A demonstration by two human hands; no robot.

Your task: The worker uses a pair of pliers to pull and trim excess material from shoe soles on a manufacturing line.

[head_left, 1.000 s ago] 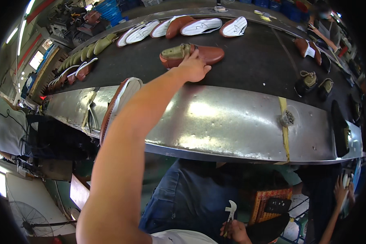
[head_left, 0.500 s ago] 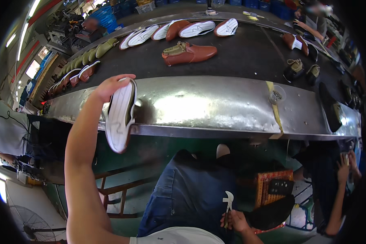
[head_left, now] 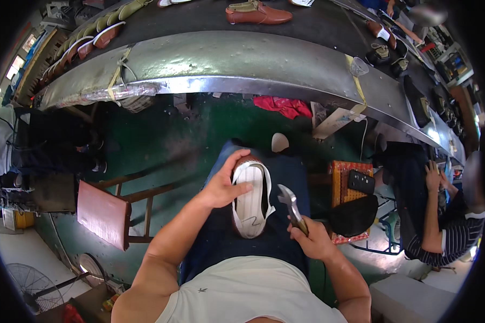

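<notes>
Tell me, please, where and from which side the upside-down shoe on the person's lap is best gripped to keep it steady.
Probably at the heel end of the shoe, from the person's left. It lies sole up along the lap, and the left hand already wraps that rounded end, thumb on the white sole. This leaves the toe end and right edge free for the pincers in the right hand.

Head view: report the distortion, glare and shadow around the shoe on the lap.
Head view: fisheye bends the metal conveyor edge into an arc, with black corners; bright glare streaks its steel; the green floor beneath lies in shadow; the left hand, shoe and the right hand holding pincers are sharp and evenly lit.
</notes>
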